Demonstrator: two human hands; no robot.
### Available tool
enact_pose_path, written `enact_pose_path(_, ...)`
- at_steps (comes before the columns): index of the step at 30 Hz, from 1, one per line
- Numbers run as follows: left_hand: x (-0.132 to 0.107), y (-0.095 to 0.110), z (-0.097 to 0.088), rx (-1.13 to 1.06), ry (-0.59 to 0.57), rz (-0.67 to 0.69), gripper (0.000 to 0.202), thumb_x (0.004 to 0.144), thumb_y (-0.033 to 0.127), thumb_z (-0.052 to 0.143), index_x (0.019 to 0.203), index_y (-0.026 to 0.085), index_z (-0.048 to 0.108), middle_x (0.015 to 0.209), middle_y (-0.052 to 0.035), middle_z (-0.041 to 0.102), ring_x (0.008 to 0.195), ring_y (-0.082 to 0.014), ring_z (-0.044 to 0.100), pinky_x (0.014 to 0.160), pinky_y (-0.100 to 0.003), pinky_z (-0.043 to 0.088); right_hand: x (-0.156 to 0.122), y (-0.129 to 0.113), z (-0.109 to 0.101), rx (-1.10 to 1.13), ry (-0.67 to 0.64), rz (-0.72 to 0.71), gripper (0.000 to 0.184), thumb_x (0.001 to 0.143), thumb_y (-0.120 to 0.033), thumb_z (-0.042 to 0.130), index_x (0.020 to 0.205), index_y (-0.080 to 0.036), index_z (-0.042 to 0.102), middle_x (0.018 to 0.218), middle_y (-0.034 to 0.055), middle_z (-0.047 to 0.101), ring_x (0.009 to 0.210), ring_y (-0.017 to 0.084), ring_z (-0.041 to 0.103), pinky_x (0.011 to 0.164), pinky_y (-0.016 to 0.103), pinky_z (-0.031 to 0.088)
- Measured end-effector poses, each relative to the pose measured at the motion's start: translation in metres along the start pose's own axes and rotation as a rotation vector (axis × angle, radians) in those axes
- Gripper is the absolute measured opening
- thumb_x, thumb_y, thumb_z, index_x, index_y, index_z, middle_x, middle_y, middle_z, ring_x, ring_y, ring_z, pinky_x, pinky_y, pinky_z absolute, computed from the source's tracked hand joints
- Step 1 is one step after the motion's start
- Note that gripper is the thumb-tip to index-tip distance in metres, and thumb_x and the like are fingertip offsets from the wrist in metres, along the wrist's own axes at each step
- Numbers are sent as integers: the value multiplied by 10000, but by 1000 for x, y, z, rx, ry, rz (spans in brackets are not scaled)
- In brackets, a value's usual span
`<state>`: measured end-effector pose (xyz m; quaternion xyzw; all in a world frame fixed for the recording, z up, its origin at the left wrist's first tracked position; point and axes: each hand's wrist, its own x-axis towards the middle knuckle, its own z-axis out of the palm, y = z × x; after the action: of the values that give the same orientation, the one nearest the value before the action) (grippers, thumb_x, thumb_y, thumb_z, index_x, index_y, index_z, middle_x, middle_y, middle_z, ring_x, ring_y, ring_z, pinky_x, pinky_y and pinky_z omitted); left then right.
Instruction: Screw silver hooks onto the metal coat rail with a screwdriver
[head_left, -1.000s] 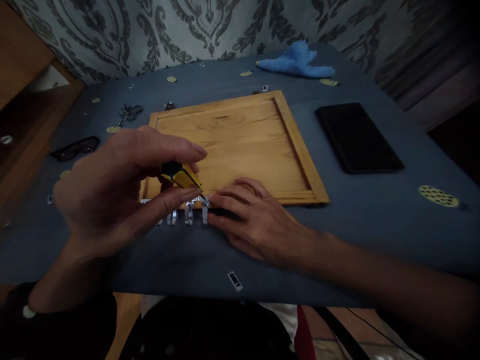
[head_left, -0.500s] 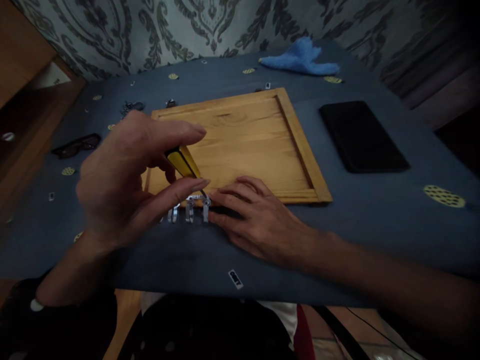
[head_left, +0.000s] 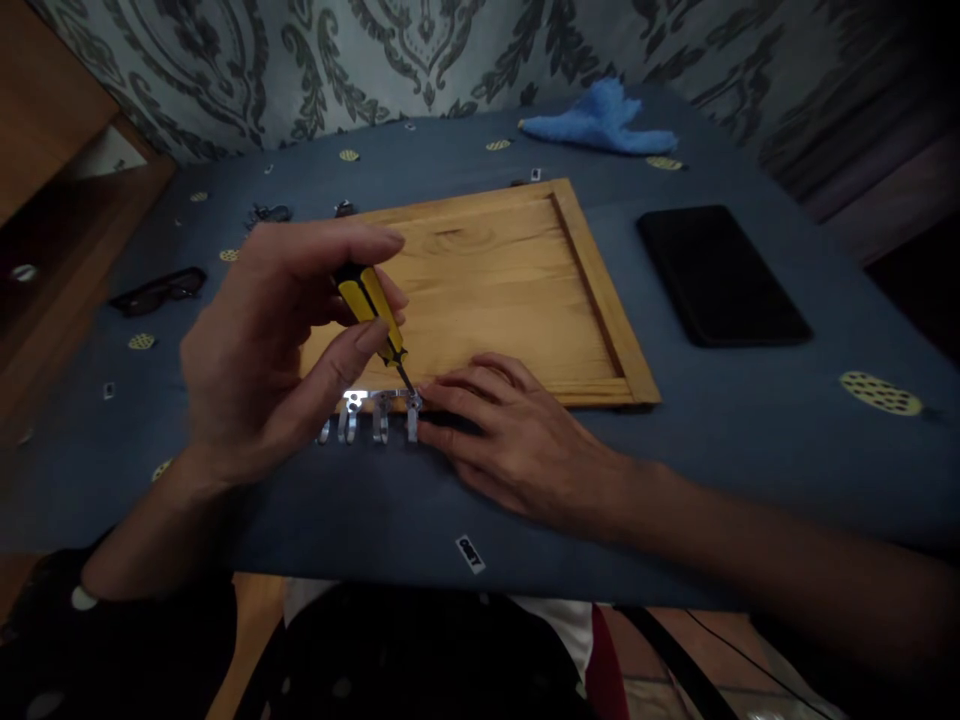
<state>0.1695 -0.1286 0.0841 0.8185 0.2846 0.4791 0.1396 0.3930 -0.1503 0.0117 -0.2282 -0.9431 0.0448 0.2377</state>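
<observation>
My left hand [head_left: 277,350] pinches a yellow and black screwdriver [head_left: 371,310], held steeply with its tip down on the right end of a shiny metal hook rail [head_left: 371,415]. The rail lies against the near edge of a wooden tray [head_left: 480,290] on the blue cloth. My right hand [head_left: 510,440] lies flat beside the rail, fingertips pressing on its right end just next to the screwdriver tip. The rail's part under those fingers is hidden.
A black phone [head_left: 720,275] lies right of the tray. Blue fluffy cloth [head_left: 600,120] sits at the far edge. Dark glasses [head_left: 154,290] and a bunch of keys [head_left: 266,213] lie at the left. Patterned wallpaper rises behind the table.
My left hand has risen and tilted the screwdriver from nearly flat to steep, its tip staying at the rail's right end. The right hand has stayed put.
</observation>
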Motion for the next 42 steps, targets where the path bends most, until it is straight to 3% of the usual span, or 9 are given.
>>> enact_pose_path(5,1,-6,0,142,13,117,548,816,233,816,1318,347,628,1132,0,668,987,-183,685,595,-229,624,-1,0,0,-6,9,-5,292,969,-177,515,1203,-178,689,1305,111,674,1202,299,552,1037,527,428)
enact_pose_path(8,0,-6,1,160,54,114,509,833,198,797,1298,331,640,1125,4,677,979,-175,690,664,-263,632,-1,1,1,-5,11,-10,286,955,-179,541,1199,-182,690,1292,116,679,1198,299,554,1031,528,431)
enact_pose_path(12,0,-3,2,-4,85,-4,550,788,154,826,1276,340,652,1174,-11,644,906,-168,700,732,-317,649,-2,1,1,-1,8,-4,288,968,-185,525,1204,-189,690,1291,117,678,1201,294,557,1032,522,428)
enact_pose_path(18,3,3,4,-147,18,-46,558,826,30,739,1272,354,651,1177,17,633,960,-144,709,834,-306,660,-1,0,1,-2,6,-13,299,958,-171,529,1215,-177,683,1293,116,679,1193,302,558,1020,524,432)
enact_pose_path(22,3,2,4,-234,75,-45,437,850,86,739,1202,337,683,1128,34,648,936,-145,699,819,-317,643,-1,0,2,-9,32,-17,289,954,-167,542,1206,-163,684,1283,118,681,1183,302,559,1011,519,437)
enact_pose_path(25,4,2,1,-211,197,-64,336,857,172,763,1158,296,680,1185,33,621,957,-180,683,833,-391,620,-2,1,2,-5,28,-20,282,958,-172,544,1203,-166,684,1286,114,682,1175,291,558,1009,508,439)
enact_pose_path(27,4,1,0,-165,211,-72,320,854,206,773,1148,282,670,1185,25,609,956,-197,682,828,-423,608,-2,1,2,-5,17,-16,274,963,-182,545,1199,-175,686,1284,109,684,1173,282,556,1010,496,438)
enact_pose_path(33,2,-1,4,-189,157,-58,397,843,106,745,1173,322,703,1154,30,636,942,-133,689,794,-280,640,0,1,-1,-11,5,-22,274,968,-175,530,1191,-165,689,1284,121,680,1172,294,555,993,502,441)
enact_pose_path(42,0,4,7,-187,140,-101,435,840,62,726,1190,319,705,1125,15,628,929,-141,700,785,-295,657,1,0,0,-19,31,-25,292,975,-172,496,1196,-158,686,1274,121,686,1159,302,571,970,497,453)
